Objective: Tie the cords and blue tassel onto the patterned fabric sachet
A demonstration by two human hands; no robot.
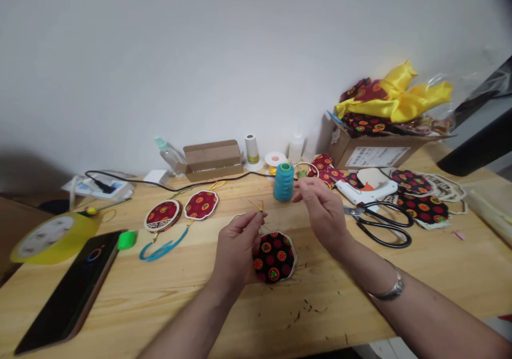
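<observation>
Across the table (176,295), pieces appear to lie at several stages. A cardboard box (339,153), heaped with patterned and yellow fabric (424,103), stands at the back right. The left hand (238,247) pinches a yellow cord (261,207) between thumb and forefinger. The right hand (324,209) is raised near an upright teal spool (284,183), fingers bent; whether they pinch a strand, I cannot tell. Patterned pieces (426,207) at the right show no cords, so they look least advanced. The black patterned piece (276,257) is in front of the person, just beside the left hand, its cloth face and pale edging seemingly complete. At the left, the round red piece (163,213) and the scalloped red piece (201,205) carry yellow cords and teal strands (154,250), and seem furthest along. No teal strands show on the black piece, so by comparison that part looks undone; the cord work seems in progress.
</observation>
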